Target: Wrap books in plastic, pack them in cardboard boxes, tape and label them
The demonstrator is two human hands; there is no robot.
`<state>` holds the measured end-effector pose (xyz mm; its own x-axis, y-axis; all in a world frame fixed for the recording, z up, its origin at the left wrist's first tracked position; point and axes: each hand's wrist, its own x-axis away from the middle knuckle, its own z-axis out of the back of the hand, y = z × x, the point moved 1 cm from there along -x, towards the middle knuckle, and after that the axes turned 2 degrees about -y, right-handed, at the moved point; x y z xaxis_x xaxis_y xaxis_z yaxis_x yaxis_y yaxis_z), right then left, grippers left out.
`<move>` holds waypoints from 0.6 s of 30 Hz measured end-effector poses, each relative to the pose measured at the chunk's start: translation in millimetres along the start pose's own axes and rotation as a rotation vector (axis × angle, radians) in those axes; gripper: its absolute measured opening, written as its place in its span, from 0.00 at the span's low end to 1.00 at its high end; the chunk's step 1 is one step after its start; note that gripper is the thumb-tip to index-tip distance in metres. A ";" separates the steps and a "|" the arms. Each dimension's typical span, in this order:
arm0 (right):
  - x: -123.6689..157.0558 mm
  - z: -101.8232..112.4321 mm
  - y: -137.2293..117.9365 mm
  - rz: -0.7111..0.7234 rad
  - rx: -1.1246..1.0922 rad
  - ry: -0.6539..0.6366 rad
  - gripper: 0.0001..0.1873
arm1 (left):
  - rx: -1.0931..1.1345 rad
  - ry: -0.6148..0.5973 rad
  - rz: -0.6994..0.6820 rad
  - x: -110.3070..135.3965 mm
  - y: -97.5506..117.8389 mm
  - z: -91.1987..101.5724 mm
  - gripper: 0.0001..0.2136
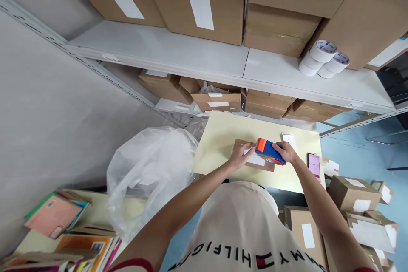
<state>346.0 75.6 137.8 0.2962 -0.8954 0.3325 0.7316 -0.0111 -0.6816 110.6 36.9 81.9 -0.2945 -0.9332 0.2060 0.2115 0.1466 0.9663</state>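
A flat brown cardboard parcel (pixel 239 146) with a white label lies on a pale yellow table (pixel 219 136). My left hand (pixel 239 155) presses down on the parcel's near left part, fingers bent over it. My right hand (pixel 286 151) grips the handle of a blue and orange tape dispenser (pixel 267 150), which rests on top of the parcel. A white slip of paper (pixel 290 139) lies just behind my right hand.
A pink phone (pixel 314 165) lies at the table's right edge. A large clear plastic bag (pixel 149 170) stands left of the table. Colourful books (pixel 63 229) are stacked bottom left. Sealed boxes (pixel 350 197) pile at the right. Shelves hold big cartons and tape rolls (pixel 323 57).
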 end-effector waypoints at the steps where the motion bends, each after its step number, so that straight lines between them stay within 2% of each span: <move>1: 0.9 -0.2 0.4 0.002 -0.006 0.004 0.31 | 0.167 -0.016 0.092 -3.8 3.5 -2.9 0.23; 4: 3.5 -1.6 2.7 -0.008 -0.036 0.017 0.31 | 0.554 -0.074 0.330 -11.7 10.9 -9.5 0.24; 8: 6.4 -2.4 6.2 0.001 -0.056 0.023 0.31 | 0.804 -0.079 0.458 -16.0 14.5 -12.4 0.22; 11: 7.6 -3.7 3.9 0.018 -0.026 0.020 0.31 | 0.745 -0.007 0.499 -20.1 15.6 -16.4 0.17; 14: 8.4 -3.5 -2.1 0.026 0.035 0.016 0.31 | 0.591 0.075 0.456 -23.7 16.5 -17.2 0.12; 16: 10.3 1.2 -3.9 0.031 0.100 0.017 0.30 | 0.533 0.145 0.385 -22.5 14.5 -7.0 0.12; 18: 14.2 10.8 -1.0 0.009 0.198 0.033 0.30 | 0.532 0.268 0.330 -16.9 7.8 15.9 0.13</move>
<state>356.1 67.8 150.2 0.2855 -0.9094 0.3026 0.8363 0.0822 -0.5421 102.4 59.0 88.4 -0.0381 -0.8510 0.5239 -0.2566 0.5150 0.8179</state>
